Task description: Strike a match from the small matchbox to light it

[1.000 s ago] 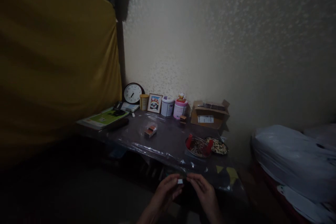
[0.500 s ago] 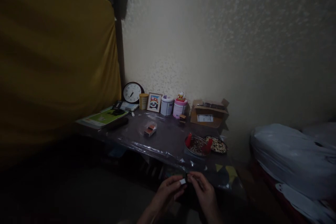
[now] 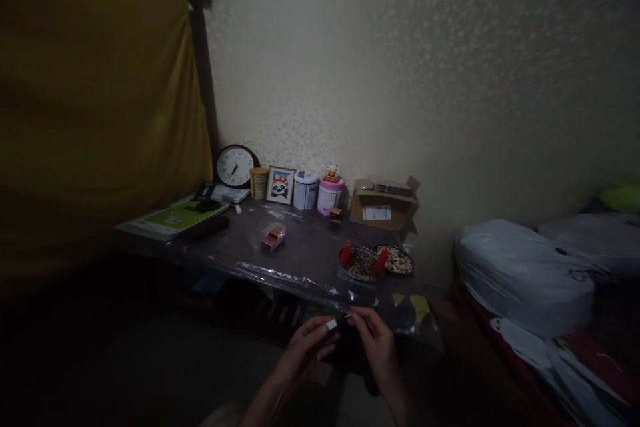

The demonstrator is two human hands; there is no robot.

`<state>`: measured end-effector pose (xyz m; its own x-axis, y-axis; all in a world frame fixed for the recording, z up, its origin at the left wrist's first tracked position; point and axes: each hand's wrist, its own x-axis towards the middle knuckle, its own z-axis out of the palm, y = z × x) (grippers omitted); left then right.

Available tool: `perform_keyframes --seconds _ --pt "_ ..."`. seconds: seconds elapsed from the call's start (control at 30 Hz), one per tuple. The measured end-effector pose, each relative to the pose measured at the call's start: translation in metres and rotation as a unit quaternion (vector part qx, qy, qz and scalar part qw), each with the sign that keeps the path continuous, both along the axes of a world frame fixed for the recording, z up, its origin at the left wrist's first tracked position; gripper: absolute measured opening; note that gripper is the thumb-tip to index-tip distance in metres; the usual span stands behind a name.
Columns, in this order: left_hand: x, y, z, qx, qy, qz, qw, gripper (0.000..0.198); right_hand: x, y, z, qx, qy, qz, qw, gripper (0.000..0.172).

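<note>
Left hand (image 3: 303, 343): fingers pinch a small white object (image 3: 331, 324), in lower middle of frame.
Right hand (image 3: 375, 335): fingertips pressed together on a thin stick (image 3: 347, 315).
Progress: both are in hand; what remains, I cannot tell.

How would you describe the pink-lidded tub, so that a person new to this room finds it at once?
Find the dark table beside the pale wall. Along its back edge, the pink-lidded tub stands between a white-lidded tub and a cardboard box. Unlike its neighbours, it carries a figurine on its lid.
</note>
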<state>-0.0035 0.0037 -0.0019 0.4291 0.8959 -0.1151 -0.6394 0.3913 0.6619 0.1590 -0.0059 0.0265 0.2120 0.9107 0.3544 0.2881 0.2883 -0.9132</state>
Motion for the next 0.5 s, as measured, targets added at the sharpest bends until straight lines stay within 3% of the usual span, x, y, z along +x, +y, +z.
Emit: perform_keyframes --seconds 0.27,0.5 --pt "0.002 0.0 0.005 -0.007 -0.017 0.011 1.0 0.014 -0.009 -0.005 -0.002 0.105 -0.147 -0.014 0.983 0.014" --pt "0.007 0.0 0.0 0.0 0.005 0.046 0.999 0.016 -0.014 -0.005 0.0 0.197 -0.185 -0.006 0.963 0.015"
